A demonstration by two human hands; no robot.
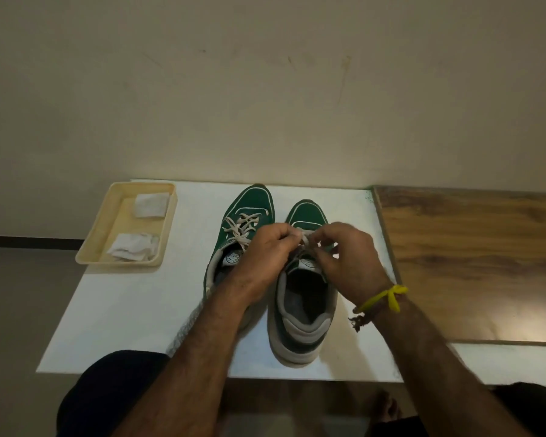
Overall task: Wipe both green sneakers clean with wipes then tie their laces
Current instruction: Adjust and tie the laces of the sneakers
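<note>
Two green sneakers stand side by side on a white board (pixel 133 310), toes pointing away from me. The left sneaker (pixel 249 206) has pale laces lying loosely crossed over its tongue. Over the tongue of the right sneaker (pixel 303 310), both hands work its lace (pixel 304 238). My left hand (pixel 265 253) pinches the lace with curled fingers. My right hand (pixel 347 260) pinches the other part of the lace; a yellow thread is tied at its wrist. The hands hide most of that lacing.
A cream tray (pixel 98 234) at the board's far left corner holds two crumpled white wipes (pixel 148 205). A wooden tabletop (pixel 473 263) adjoins the board on the right. A wall rises right behind the shoes. My knees are under the near edge.
</note>
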